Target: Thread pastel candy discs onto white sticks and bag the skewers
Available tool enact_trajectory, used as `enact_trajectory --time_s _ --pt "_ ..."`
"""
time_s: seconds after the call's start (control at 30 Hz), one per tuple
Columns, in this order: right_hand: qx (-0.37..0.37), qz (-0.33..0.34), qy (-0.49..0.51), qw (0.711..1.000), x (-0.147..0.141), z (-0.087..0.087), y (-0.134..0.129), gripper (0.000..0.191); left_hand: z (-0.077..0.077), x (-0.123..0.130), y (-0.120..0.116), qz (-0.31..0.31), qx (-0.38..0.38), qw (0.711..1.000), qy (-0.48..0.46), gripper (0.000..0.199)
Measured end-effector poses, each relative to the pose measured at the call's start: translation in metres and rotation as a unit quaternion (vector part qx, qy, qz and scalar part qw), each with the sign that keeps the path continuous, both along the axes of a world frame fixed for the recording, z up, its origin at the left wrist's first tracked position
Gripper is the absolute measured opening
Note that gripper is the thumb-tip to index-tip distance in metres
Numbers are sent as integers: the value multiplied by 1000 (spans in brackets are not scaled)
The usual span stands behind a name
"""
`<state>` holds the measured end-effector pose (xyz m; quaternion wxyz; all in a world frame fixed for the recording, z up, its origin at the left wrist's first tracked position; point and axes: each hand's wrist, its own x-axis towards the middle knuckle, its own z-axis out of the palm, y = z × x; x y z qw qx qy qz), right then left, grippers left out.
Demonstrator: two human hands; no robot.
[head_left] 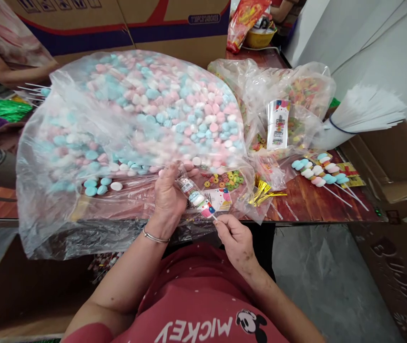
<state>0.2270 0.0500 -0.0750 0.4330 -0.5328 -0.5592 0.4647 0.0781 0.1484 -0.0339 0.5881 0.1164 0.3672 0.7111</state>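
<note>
Between my hands, above the table's front edge, is a marshmallow skewer (197, 198) in a clear printed wrapper. My left hand (169, 195) is closed around its upper end, the fingers partly hidden. Below it, my right hand (235, 238) pinches the white stick. Just behind lie small coloured gummy rings (225, 179) and a printed card (222, 201). A big clear bag of pink, white and blue marshmallows (153, 114) spreads behind my left hand, with loose blue marshmallows (91, 187) near its front. Gold twist ties (262, 191) lie to the right.
Unwrapped marshmallow skewers (318, 170) lie at the table's right. Behind them are a stack of printed wrappers (278, 125), a bag of gummies (303, 93) and a white container of sticks (368, 107). A large carton (153, 28) stands behind. Another person's arm (14, 71) shows at left.
</note>
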Motion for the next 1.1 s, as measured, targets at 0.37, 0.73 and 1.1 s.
enact_trajectory --time_s 0.37,0.73,1.1 --pt "368 -64 -372 850 -10 -5 2 18 -5 19 -17 -87 -9 996 -23 33" --pt "-102 13 150 983 -20 5 -1 27 0 25 -21 -95 0 995 -6 37" --pt "-62 29 37 997 -12 5 2 23 -6 37 -34 -79 -16 995 60 39"
